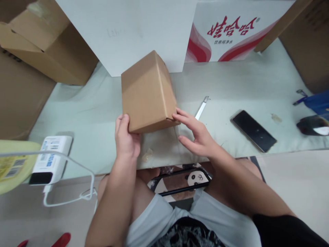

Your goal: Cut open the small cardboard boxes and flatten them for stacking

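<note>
A closed brown cardboard box (144, 92) is tilted above the pale green tabletop, in the middle of the head view. My left hand (127, 137) grips its near left corner, the thumb on the side and the other fingers mostly hidden under it. At the near right corner, my right hand (195, 132) touches the cardboard with its fingertips, fingers stretched and thumb apart. A box cutter (202, 107) lies on the table just beyond my right hand, its lower end hidden behind the fingers.
A black phone (254, 130) lies at right. White cartons (144, 31) stand at the back, with an open brown carton (59, 48) at left. Near the left edge are a white power bank (52, 156) with a cable and a yellow bottle (15, 164). A blue item (317, 103) sits far right.
</note>
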Available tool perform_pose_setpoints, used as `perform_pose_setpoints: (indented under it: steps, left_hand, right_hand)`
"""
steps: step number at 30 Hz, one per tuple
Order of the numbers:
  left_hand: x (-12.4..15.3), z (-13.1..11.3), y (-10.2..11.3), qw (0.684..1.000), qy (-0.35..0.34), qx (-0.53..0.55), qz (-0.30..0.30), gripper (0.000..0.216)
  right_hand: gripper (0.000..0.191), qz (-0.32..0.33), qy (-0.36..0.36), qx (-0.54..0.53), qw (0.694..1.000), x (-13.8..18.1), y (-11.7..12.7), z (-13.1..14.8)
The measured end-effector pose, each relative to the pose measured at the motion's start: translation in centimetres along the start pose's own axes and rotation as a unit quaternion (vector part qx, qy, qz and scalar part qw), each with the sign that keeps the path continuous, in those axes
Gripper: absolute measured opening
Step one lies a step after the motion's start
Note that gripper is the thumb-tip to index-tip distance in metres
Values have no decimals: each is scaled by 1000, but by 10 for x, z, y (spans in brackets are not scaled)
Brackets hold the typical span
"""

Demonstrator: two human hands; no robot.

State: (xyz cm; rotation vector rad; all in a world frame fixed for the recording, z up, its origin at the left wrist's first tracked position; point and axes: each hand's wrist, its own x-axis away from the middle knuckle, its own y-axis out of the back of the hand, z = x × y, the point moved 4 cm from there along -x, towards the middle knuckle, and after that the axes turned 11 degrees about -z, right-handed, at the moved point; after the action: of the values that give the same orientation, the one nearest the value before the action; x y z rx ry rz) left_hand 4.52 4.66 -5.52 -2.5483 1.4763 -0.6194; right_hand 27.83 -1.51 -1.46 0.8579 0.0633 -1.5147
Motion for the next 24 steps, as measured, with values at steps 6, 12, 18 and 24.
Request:
perform_pose_setpoints:
  steps: [6, 12, 18, 24]
  left_hand:
    - [18, -4, -15, 982, 180, 61, -4, 17]
    - [23, -4, -27, 973, 210, 89, 39, 8]
    - [25, 6, -32, 969, 206, 103, 92, 13]
    - [29, 1, -40, 966, 176, 129, 138, 17]
  right_hand:
    - [49, -90, 70, -31, 993, 0, -3, 14]
    - [26, -272, -69, -102, 954, 2, 7, -4]
    - [72, -219, -364, -333, 842, -1, -9, -25]
    - [61, -88, -456, -467, 753, 3, -20, -9]
